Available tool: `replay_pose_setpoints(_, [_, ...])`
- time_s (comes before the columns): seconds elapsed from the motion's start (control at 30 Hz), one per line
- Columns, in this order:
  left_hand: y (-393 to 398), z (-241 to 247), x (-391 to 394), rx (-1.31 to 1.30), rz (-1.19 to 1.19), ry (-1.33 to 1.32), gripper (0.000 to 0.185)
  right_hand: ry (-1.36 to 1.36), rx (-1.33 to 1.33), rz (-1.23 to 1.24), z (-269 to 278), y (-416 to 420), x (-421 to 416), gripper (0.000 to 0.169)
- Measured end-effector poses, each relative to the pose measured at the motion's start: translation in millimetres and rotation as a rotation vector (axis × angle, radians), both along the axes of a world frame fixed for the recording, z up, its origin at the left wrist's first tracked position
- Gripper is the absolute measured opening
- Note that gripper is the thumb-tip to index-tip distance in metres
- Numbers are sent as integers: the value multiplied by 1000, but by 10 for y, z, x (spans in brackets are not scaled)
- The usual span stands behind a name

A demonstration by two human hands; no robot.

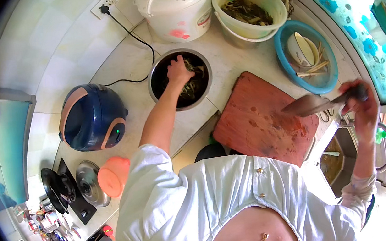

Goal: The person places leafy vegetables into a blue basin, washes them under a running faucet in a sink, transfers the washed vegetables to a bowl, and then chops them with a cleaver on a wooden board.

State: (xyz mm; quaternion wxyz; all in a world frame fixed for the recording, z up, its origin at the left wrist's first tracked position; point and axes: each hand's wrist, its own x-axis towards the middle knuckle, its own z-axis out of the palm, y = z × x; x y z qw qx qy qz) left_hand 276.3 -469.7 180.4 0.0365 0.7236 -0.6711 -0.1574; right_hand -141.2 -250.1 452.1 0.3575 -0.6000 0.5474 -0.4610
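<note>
My left hand (179, 72) reaches down into a round metal pot (209, 78) set on the counter. Its fingertips are among dark, wet leafy vegetables (189, 91); whether they grip any is hidden. Over on the right, my right hand (365, 114) is raised and closed around the dark handle of a cleaver (306, 105). The blade, blurred, points left above the corner of a reddish-brown wooden cutting board (250, 113). Wet marks and small scraps show on the board's surface.
Behind the pot stand a white rice cooker (176, 12) and a pale green bucket (224, 22) of vegetables in liquid. A blue basin (280, 50) holds bowls and chopsticks. Left are a navy cooker (86, 119) and an orange container (113, 177); a sink (346, 159) lies right.
</note>
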Motion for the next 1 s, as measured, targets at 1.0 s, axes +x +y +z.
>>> replay_pose_setpoints(1.0, [2432,-33,-2384,-232,-380,379,64,-724,1146,-1,-1800,2348,-861,28])
